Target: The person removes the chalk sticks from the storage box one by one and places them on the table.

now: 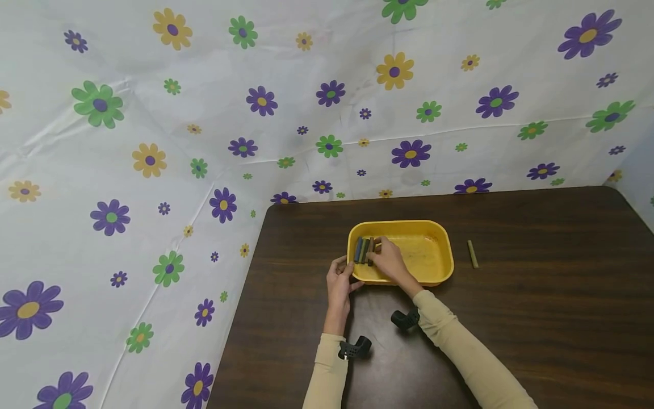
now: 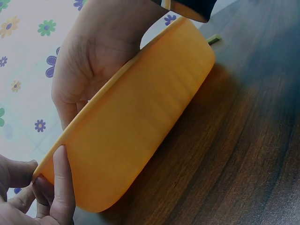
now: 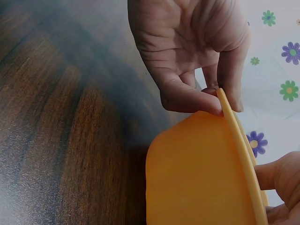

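Note:
A yellow plastic tray (image 1: 424, 250) stands on the table with several dark crayon-like sticks (image 1: 360, 250) side by side at its left end, blue and green among them. My left hand (image 1: 339, 289) grips the tray's rim at the near left corner, thumb on the rim and fingers against the outer wall in the left wrist view. Reaching over the near wall, my right hand (image 1: 390, 261) pinches a brown crayon-like stick (image 1: 371, 244) beside the others. In both wrist views the tray wall hides the sticks inside.
One olive crayon-like stick (image 1: 472, 254) lies on the dark wood table (image 1: 552, 295) to the right of the tray. A white sheet with printed flowers (image 1: 286, 68) hangs along the table's back and left sides.

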Available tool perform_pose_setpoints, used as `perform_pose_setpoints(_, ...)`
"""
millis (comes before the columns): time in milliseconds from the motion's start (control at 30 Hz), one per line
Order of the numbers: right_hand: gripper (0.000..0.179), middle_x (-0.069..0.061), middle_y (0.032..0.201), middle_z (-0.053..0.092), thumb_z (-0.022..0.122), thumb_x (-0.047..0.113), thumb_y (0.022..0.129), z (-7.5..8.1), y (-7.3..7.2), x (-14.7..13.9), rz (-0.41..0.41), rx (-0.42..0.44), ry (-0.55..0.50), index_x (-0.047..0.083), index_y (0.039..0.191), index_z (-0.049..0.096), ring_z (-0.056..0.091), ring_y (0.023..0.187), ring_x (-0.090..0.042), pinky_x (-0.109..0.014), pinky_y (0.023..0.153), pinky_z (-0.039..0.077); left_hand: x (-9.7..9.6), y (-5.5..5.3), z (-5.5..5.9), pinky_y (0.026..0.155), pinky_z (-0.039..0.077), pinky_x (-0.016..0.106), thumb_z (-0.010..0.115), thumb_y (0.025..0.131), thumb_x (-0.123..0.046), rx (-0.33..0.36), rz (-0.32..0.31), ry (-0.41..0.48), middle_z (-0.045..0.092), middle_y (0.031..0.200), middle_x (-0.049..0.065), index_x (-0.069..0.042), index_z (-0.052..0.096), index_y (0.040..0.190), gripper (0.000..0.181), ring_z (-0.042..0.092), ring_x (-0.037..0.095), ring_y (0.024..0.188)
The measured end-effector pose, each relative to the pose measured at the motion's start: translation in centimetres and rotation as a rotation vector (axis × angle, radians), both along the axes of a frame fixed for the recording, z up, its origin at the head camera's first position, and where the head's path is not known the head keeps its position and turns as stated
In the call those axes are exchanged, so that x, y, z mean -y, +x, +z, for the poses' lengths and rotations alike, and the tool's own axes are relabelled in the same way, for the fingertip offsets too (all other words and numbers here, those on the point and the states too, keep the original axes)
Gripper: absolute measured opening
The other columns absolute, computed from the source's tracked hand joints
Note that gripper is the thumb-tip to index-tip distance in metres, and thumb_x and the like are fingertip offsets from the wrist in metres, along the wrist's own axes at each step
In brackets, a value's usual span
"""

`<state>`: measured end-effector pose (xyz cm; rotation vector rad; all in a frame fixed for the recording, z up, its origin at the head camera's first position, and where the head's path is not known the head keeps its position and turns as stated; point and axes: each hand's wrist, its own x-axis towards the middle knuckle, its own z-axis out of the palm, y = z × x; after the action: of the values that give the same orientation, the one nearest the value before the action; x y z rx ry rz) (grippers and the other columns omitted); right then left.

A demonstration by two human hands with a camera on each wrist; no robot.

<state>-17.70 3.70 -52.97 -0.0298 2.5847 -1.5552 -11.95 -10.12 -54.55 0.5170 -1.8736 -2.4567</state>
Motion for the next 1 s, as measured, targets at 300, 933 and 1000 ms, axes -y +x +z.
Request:
perform_pose_setpoints(300, 0.042, -0.022, 0.106, 0.062, 0.065, 0.01, 0.089, 0.0, -0.3, 0.2, 0.006, 0.001, -0.015, -0.009, 0.123, 0.051, 0.062, 0.094, -0.032, -0.039, 0.072, 0.055, 0.2, 0.3, 1.1, 0.063, 0.058, 0.038, 0.054, 0.098, -0.009, 0.009, -0.034, -0.002, 0.048, 0.122, 0.034, 0.004, 0.048, 0.132, 0.037, 0.053, 0.052, 0.106)
perform_pose_setpoints(933, 0.042, -0.025, 0.105, 0.059, 0.065, 0.007, 0.087, -0.6, -1.1, 1.0, -0.039, -0.028, 0.041, -0.012, 0.122, 0.05, 0.059, 0.092, -0.034, -0.041, 0.073, 0.053, -0.1, 1.2, 3.3, 0.065, 0.058, 0.038, 0.054, 0.097, -0.008, -0.014, -0.031, -0.022, 0.048, 0.118, 0.035, 0.007, 0.047, 0.131, 0.038, 0.052, 0.052, 0.105)
perform_pose_setpoints(1000, 0.043, -0.026, 0.106, 0.058, 0.065, 0.007, 0.087, -0.7, -1.1, 1.0, -0.044, -0.03, 0.054, -0.012, 0.122, 0.05, 0.058, 0.094, -0.035, -0.042, 0.074, 0.052, -0.2, 1.2, 3.3, 0.063, 0.058, 0.035, 0.054, 0.098, -0.008, -0.016, -0.033, -0.02, 0.047, 0.118, 0.035, 0.008, 0.046, 0.132, 0.038, 0.052, 0.052, 0.104)
